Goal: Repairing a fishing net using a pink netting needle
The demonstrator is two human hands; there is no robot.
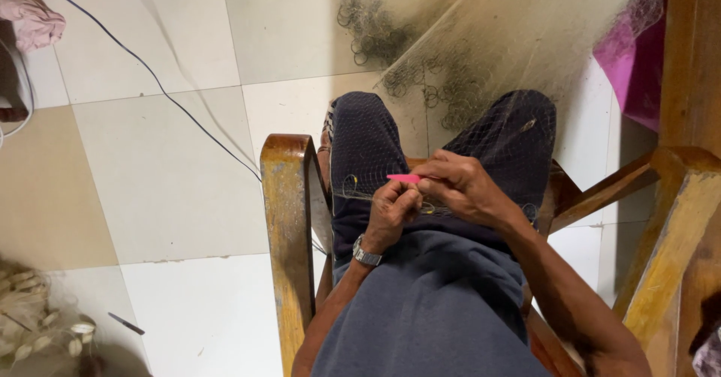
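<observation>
Right hand [462,189] pinches a pink netting needle [404,177] over the lap. Left hand [392,210], fingers pressed together, grips fine fishing net [481,54] mesh just beside it. Net drapes across both knees, between the wooden chair arms [289,219].

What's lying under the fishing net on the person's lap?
Under the fine net the person's dark trousers show through the mesh on both knees, and pale floor tiles beyond them. The hands, right hand with a pink netting needle, cover the lap's middle.
</observation>
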